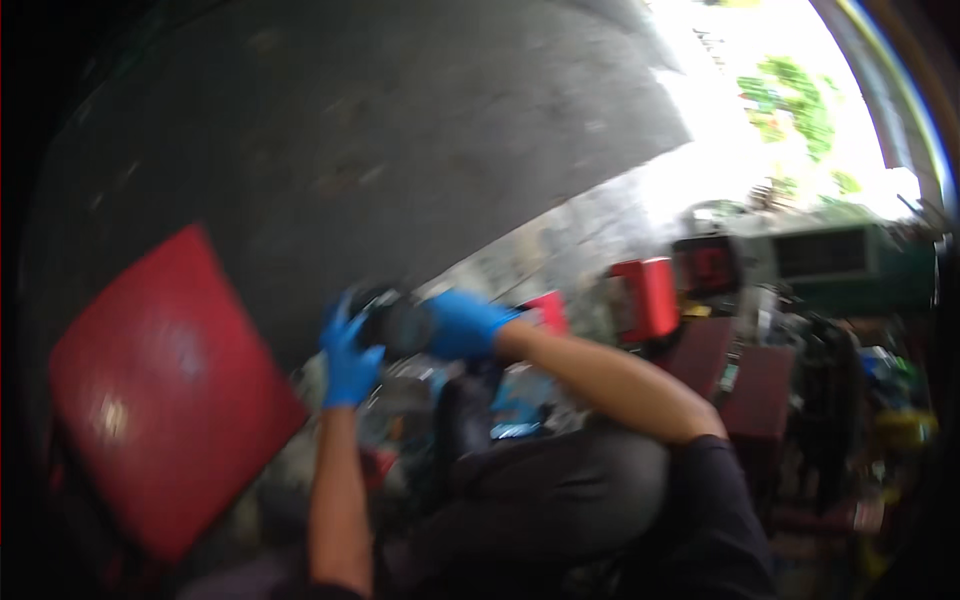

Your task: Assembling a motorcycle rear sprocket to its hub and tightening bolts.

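A dark, rounded object [394, 322] with a few shiny spots sits between my gloved hands; motion blur hides what kind of thing it is. My left hand [350, 362], in a blue glove, grips its left side, with thumb and fingers apart around it. On the opposite side, my right hand [466, 325], also blue-gloved, is closed against the object, its fingertips hidden. Beneath the hands lie clear and blue plastic-looking items [520, 410], too smeared to name. My bent knee [590, 490] in dark trousers is just below them.
A flat red panel or seat [180, 380] stands close on the left. Beyond my hands spreads a large dark grey surface [400, 130]. Rightward are a red box [648, 298], dark red bench-like pieces [757, 395] and a green case [900, 270], with a bright opening behind.
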Tool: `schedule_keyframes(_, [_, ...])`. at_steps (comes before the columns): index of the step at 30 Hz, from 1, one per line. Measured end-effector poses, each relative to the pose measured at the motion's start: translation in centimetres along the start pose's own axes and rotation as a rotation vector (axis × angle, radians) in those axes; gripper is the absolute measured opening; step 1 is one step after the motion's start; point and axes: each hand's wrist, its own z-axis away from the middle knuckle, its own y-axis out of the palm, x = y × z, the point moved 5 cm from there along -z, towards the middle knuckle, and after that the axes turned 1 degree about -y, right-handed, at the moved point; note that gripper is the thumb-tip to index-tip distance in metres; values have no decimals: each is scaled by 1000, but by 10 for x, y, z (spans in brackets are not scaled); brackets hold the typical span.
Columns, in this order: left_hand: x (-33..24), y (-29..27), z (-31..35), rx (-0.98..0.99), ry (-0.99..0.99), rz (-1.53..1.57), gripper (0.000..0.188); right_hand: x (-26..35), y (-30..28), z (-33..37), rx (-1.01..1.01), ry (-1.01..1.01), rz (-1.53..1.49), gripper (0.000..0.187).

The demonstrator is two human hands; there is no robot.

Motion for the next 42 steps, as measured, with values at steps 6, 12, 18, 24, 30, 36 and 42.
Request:
schedule_keyframes(6, [-10,-10,-43,-35,135,-273,31,21,-53,16,-103,-115,4,25])
schedule_keyframes(12, [2,4,-54,100,112,-462,22,-5,-41,7,-138,50,-228,27])
schedule_keyframes(18, [39,4,-29,16,-100,-113,19,-24,-12,6,-197,72,-205,25])
schedule_keyframes(24, [55,-7,-60,201,-680,-397,50,-22,-18,-4,-140,49,-139,23])
schedule_keyframes(30, [79,19,-76,383,-608,-664,65,-14,-30,-24,40,66,84,20])
schedule_keyframes(36, [82,22,-71,264,-609,-607,64,-30,-21,-21,-29,-31,98,19])
schedule_keyframes(42, [80,19,-72,155,-656,-620,64,-21,-21,-16,-95,56,-27,19])
